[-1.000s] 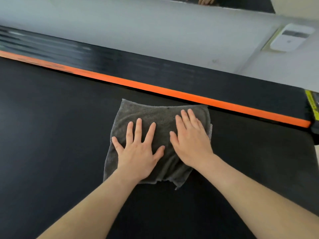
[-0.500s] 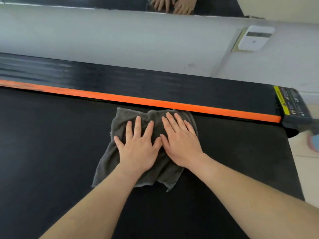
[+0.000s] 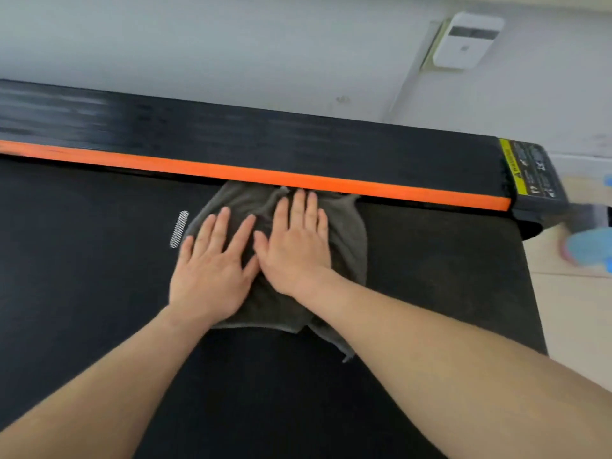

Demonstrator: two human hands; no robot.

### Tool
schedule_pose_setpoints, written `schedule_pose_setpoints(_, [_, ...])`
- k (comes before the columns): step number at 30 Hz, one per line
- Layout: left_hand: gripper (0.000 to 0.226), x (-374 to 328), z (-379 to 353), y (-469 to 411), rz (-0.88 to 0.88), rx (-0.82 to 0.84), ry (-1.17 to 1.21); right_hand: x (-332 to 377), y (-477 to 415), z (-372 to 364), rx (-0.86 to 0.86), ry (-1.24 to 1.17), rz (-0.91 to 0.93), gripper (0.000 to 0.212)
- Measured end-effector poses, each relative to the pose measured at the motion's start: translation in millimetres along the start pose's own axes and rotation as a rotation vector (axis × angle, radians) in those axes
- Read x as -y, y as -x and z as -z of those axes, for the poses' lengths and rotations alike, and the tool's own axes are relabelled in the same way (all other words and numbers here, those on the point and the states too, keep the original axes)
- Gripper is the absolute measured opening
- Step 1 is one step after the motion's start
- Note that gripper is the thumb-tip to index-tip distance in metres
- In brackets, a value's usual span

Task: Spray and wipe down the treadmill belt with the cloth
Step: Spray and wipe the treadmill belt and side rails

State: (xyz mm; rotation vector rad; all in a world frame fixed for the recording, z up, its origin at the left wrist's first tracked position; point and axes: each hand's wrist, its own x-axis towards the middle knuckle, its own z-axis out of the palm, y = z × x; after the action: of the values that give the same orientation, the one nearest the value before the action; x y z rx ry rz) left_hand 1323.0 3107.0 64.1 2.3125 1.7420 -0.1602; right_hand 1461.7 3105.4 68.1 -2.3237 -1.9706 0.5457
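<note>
Both hands lie flat and spread, palms down, side by side on the grey cloth (image 3: 344, 240) at the centre of the frame. On the left hand (image 3: 212, 270) the fingers fan out over the cloth's left part, with the thumb reaching out over that edge; the right hand (image 3: 298, 246) sits just beside it, thumb nearly touching the left forefinger, its fingertips almost at the orange strip (image 3: 231, 170). Neither hand grips anything; they press the cloth down.

Crumpled and bunched, the cloth rests on the black treadmill belt (image 3: 82, 276), its far edge pushed up against the orange strip that runs across the frame from middle left to right. Beyond the strip lies the black side rail (image 3: 298, 140), with a yellow warning label (image 3: 511, 167) at its right end. A small white mesh-patterned mark (image 3: 178, 229) shows on the belt just left of the cloth. At the right edge of the frame a blurred blue object (image 3: 586, 246) sits on the floor, possibly a spray bottle. A white wall box (image 3: 467, 39) is at upper right.
</note>
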Motion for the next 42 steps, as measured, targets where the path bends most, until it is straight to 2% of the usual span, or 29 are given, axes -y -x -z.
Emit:
schedule_pose_setpoints(4, [0.082, 41, 13, 19, 0.115, 0.155, -0.008, 34, -6, -18, 0.015, 0.031, 0.281, 0.067])
schedule_pose_setpoints(9, [0.067, 34, 10, 20, 0.196, 0.198, 0.017, 38, -6, -23, 0.006, 0.068, 0.332, 0.060])
schedule_pose_setpoints(12, [0.071, 18, 11, 26, 0.189, 0.184, -0.015, 22, 3, -18, -0.024, 0.035, 0.360, 0.058])
schedule_pose_setpoints(14, [0.074, -2, 7, 34, 0.133, 0.174, -0.079, -3, 16, -16, -0.031, 0.039, 0.319, 0.059])
schedule_pose_setpoints(17, [0.069, -62, -7, 58, 0.046, 0.187, -0.024, -53, 46, -13, -0.070, 0.055, 0.200, 0.059])
schedule_pose_setpoints(20, [0.067, -130, -23, 81, -0.137, 0.159, 0.098, -120, 91, -8, -0.129, 0.077, 0.020, 0.061])
schedule_pose_setpoints(22, [0.065, -167, -30, 92, -0.313, 0.145, 0.113, -170, 123, 3, -0.104, 0.105, -0.118, 0.064])
schedule_pose_setpoints(23, [0.066, -181, -31, 97, -0.351, 0.191, 0.111, -188, 133, 9, -0.094, 0.111, -0.184, 0.066])
schedule_pose_setpoints(24, [0.066, -184, -32, 99, -0.346, 0.212, 0.119, -195, 138, 11, -0.088, 0.110, -0.230, 0.068])
schedule_pose_setpoints(28, [0.066, -171, -38, 90, -0.297, 0.097, 0.100, -172, 121, 11, -0.127, 0.109, -0.366, 0.069])
schedule_pose_setpoints(30, [0.068, -148, -35, 82, -0.213, 0.047, 0.088, -140, 102, 8, -0.138, 0.062, -0.350, 0.071])
schedule_pose_setpoints(34, [0.071, -89, -15, 78, -0.061, 0.116, 0.003, -70, 65, -1, -0.007, 0.030, -0.009, 0.063])
schedule_pose_setpoints(37, [0.070, -72, -1, 87, -0.024, 0.181, -0.031, -84, 58, 8, 0.021, 0.057, 0.183, 0.061])
schedule_pose_setpoints(39, [0.073, -87, 6, 89, -0.092, 0.196, -0.052, -126, 61, 16, -0.014, 0.076, 0.177, 0.060])
schedule_pose_setpoints(42, [0.064, -137, -2, 81, -0.294, 0.226, -0.070, -197, 74, 28, -0.112, 0.092, -0.077, 0.065])
